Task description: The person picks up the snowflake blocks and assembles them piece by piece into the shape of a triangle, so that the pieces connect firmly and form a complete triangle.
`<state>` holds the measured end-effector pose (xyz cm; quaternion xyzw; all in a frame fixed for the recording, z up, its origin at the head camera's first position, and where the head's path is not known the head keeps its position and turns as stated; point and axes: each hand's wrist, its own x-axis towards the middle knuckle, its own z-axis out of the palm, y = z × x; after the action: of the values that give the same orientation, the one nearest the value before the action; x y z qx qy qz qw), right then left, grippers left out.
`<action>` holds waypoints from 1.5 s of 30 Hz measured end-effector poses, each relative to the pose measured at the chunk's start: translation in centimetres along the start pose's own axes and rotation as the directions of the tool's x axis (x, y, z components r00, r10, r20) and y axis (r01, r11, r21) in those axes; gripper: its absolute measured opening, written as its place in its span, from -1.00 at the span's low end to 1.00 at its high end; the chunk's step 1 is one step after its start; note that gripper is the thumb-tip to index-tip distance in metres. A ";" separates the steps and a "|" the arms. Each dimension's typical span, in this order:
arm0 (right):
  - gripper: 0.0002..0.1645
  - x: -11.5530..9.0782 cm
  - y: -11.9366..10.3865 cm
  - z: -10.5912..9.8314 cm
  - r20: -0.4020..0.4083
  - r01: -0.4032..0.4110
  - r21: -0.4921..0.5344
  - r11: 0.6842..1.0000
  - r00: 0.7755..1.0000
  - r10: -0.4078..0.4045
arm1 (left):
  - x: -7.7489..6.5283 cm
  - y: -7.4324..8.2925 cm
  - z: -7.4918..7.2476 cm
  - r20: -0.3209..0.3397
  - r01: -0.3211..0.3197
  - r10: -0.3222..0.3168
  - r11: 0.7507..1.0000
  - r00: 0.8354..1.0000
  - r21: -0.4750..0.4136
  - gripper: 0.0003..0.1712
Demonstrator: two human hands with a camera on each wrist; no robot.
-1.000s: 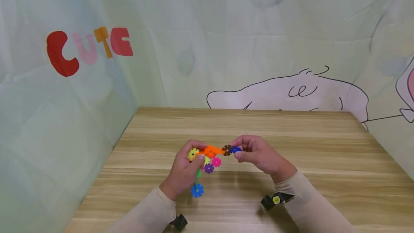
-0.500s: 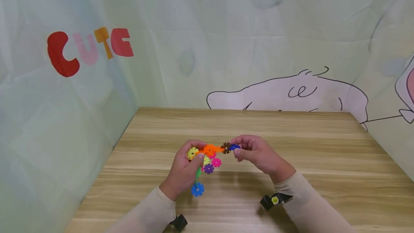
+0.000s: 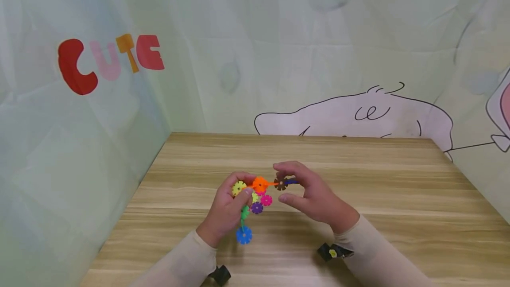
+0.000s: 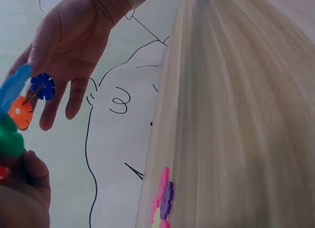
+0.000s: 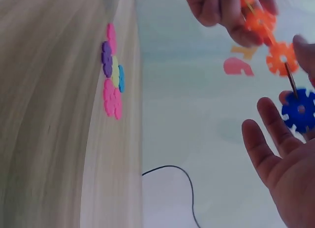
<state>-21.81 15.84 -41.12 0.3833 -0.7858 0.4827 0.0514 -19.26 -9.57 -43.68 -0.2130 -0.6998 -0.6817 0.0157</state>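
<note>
My left hand [image 3: 225, 214] pinches a chain of interlocking snowflake discs. A yellow disc [image 3: 236, 185] sits by its curled fingers, with an orange disc [image 3: 257, 182] beside it. A brown disc [image 3: 277, 186] and a dark blue disc [image 5: 292, 117] form the chain's right end. From the left hand hang a green disc [image 3: 245, 212] and a light blue disc [image 3: 241, 238]. My right hand [image 3: 318, 196] is spread around the brown and dark blue end, thumb and fingers apart. In the right wrist view its fingers extend behind the dark blue disc.
Several loose discs lie flat together on the wooden table [image 3: 358, 158], among them a purple disc [image 5: 106, 59] and a pink disc [image 3: 268, 201]. A printed cloth backdrop [image 3: 215, 83] closes off the table's back and left side.
My right hand has let go of the dark blue disc, its thumb and fingers spreading apart. The left hand stays in place with the chain.
</note>
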 end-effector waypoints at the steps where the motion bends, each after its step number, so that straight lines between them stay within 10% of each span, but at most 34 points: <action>1: -0.25 0.0 -0.1 0.2 -0.002 0.045 -0.039 0.998 0.999 -0.046 | 0.0 0.0 0.0 0.009 0.007 -0.007 1.000 1.000 -0.008 -0.71; 11: -0.55 0.1 -0.1 0.9 -0.036 0.159 -0.109 0.981 0.986 -0.164 | 0.0 0.4 0.1 0.032 0.095 -0.092 0.990 0.995 -0.103 -0.63; 17: -0.58 0.1 0.3 0.7 -0.032 0.063 -0.057 0.996 0.997 -0.065 | -0.1 0.4 -0.1 0.043 0.076 -0.071 0.989 0.997 -0.128 -0.55; 23: -0.62 0.0 0.2 0.4 -0.029 -0.116 0.027 0.993 0.993 0.117 | -0.1 -0.1 -0.2 -0.003 -0.074 0.073 0.996 0.997 -0.053 -0.52; 34: -0.61 0.3 0.1 0.5 0.082 -0.359 0.392 0.847 0.931 0.357 | -0.2 -0.3 -0.1 -0.009 -0.438 0.439 0.897 0.898 0.065 -0.50; 45: -0.54 0.5 -0.2 1.5 0.225 -0.504 0.514 0.694 0.860 0.459 | 0.2 -0.8 -0.1 -0.007 -0.530 0.547 0.814 0.837 0.237 -0.41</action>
<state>-21.54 14.33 -41.52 0.1806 -0.6847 0.6705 -0.2214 -19.76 -9.61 -44.34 -0.3736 -0.6824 -0.5729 0.2579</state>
